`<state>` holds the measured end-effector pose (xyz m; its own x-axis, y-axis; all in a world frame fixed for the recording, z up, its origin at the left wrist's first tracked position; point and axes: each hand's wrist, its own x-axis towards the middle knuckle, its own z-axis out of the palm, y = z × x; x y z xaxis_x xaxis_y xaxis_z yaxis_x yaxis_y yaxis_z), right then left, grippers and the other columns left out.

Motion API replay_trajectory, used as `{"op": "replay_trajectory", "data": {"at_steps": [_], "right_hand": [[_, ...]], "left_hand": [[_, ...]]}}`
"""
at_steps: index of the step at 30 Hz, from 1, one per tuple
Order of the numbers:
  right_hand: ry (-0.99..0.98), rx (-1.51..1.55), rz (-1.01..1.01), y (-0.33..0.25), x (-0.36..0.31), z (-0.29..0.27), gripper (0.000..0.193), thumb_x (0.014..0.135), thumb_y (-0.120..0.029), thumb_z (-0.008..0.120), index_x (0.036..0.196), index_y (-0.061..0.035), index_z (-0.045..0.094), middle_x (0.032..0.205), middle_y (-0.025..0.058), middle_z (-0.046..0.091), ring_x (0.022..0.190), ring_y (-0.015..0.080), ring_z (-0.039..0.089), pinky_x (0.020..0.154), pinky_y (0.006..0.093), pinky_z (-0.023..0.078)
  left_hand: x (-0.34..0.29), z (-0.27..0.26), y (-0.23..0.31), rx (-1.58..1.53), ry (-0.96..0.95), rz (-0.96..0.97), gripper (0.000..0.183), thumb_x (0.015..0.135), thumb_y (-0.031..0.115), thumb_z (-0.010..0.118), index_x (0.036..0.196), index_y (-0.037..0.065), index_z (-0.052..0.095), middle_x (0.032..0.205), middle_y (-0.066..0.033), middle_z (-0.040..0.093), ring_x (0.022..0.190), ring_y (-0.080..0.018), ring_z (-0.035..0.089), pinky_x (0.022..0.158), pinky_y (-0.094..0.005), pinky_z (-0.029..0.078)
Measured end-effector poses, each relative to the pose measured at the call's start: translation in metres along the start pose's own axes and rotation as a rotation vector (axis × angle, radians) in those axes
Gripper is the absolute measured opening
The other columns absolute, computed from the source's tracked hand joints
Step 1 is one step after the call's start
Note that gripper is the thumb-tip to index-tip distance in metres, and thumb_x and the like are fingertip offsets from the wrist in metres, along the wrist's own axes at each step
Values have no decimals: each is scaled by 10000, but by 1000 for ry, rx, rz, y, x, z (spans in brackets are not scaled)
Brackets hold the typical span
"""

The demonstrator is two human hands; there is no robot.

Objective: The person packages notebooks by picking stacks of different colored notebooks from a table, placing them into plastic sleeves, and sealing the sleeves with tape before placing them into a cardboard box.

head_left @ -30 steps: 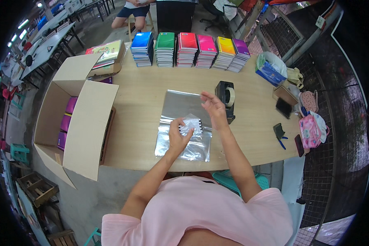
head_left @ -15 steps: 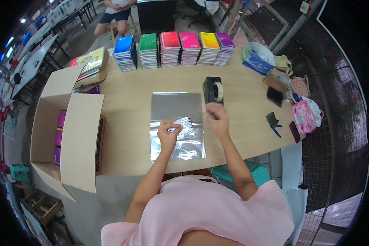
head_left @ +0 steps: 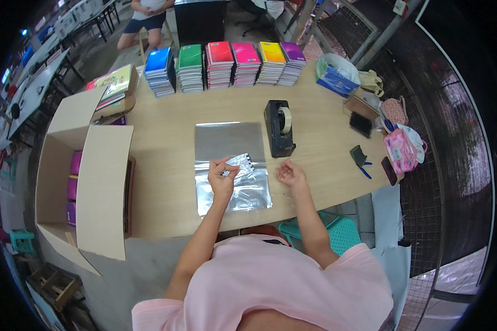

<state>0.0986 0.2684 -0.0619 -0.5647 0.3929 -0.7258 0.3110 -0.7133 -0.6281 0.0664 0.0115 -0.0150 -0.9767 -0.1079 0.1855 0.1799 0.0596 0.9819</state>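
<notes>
A clear plastic bag lies flat on the table in front of me, its near part glossy and creased. Over it, my left hand pinches a small shiny strip with black marks along one edge, between thumb and fingers. To the right of the bag, my right hand is held with its fingers curled in; anything between the fingertips is too small to make out. Just beyond that hand stands a black tape dispenser carrying a roll of pale tape.
Stacks of coloured notebooks line the far edge. At left an open carton holds purple packs. To the right are a blue bin with a liner, a brush, blue-handled pliers and a pink pouch. A person sits beyond the table.
My right hand has drawn back toward me from the near end of the tape dispenser. My left hand keeps its pinch on the strip over the bag. The whole view has shifted slightly.
</notes>
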Motion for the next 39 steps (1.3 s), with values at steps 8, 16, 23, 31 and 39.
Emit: {"op": "replay_trajectory", "data": {"at_steps": [8, 16, 23, 31, 39], "right_hand": [[-431, -217, -391, 26, -129, 81, 182, 918, -175, 648, 801, -36, 629, 668, 29, 600, 526, 93, 536, 477, 234, 425], [-179, -941, -595, 44, -124, 93, 350, 807, -312, 744, 651, -3, 690, 532, 69, 633, 491, 122, 599, 515, 296, 470], [-146, -981, -689, 55, -126, 87, 462, 807, -392, 741, 608, 15, 652, 525, 133, 619, 493, 251, 619, 549, 377, 490], [-361, -1456, -505, 105, -56, 52, 507, 831, -555, 665, 931, -58, 686, 633, 83, 648, 594, 235, 646, 541, 417, 487], [-884, -12, -312, 48, -118, 84, 737, 723, -230, 839, 1332, -54, 463, 1121, 101, 641, 977, 201, 640, 837, 341, 520]], "left_hand": [[-4, -6, 1, 32, 8, 44, 139, 666, -7, 791, 659, 53, 666, 965, -102, 566, 1052, -244, 562, 891, -381, 424], [0, -6, -1, 71, -101, 41, 276, 674, 43, 789, 913, 46, 650, 1019, -115, 581, 1050, -239, 563, 860, -379, 453], [40, -23, 29, 177, -480, -25, 872, 664, 155, 828, 1391, 102, 351, 993, -141, 623, 895, -255, 634, 792, -355, 514], [56, -9, 53, 813, -721, 330, 894, 637, 315, 851, 1412, 229, 413, 1019, -168, 620, 921, -329, 623, 820, -429, 506], [19, -67, 40, -13, -530, -23, 909, 684, 223, 846, 1419, 40, 344, 1251, -200, 534, 1157, -273, 539, 979, -383, 438]]}}
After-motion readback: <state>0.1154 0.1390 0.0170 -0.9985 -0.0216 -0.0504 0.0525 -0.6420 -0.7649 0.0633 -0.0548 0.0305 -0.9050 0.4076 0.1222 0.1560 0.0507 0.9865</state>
